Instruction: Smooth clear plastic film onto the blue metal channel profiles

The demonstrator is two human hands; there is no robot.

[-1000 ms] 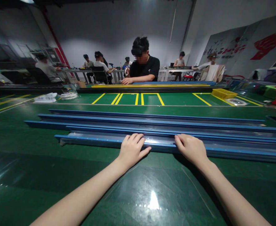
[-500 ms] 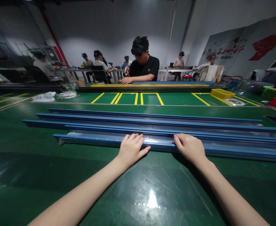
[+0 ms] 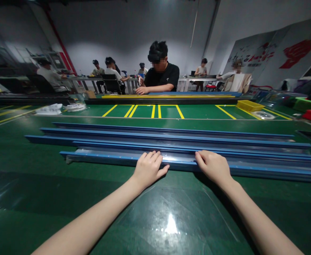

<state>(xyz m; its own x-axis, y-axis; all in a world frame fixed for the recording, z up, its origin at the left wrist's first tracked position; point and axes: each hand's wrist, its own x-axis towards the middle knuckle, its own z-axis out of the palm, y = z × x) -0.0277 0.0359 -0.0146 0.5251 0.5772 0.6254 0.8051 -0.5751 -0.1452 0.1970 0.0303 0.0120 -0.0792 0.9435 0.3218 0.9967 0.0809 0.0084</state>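
Observation:
A long blue channel (image 3: 113, 158), U-shaped in section and lined with something shiny and clear, lies crosswise in front of me. My left hand (image 3: 149, 166) hooks its fingers over the channel's near wall, its thumb stretched along the outside. Farther right, my right hand (image 3: 214, 165) is closed around the same wall, fingertips inside and partly hidden. A second blue channel (image 3: 57, 139) lies just behind, parallel to the first.
Clear film covers part of the green tabletop (image 3: 113, 226) near me. Beyond the channels are a white bag (image 3: 49, 109), a yellow tray (image 3: 250, 105) and a tape roll (image 3: 264, 115). A co-worker in black (image 3: 162, 76) works across the table; several people sit farther back.
Both my hands keep their hold on the near channel, practically unmoved. Across the table, the co-worker's raised hand has shifted slightly.

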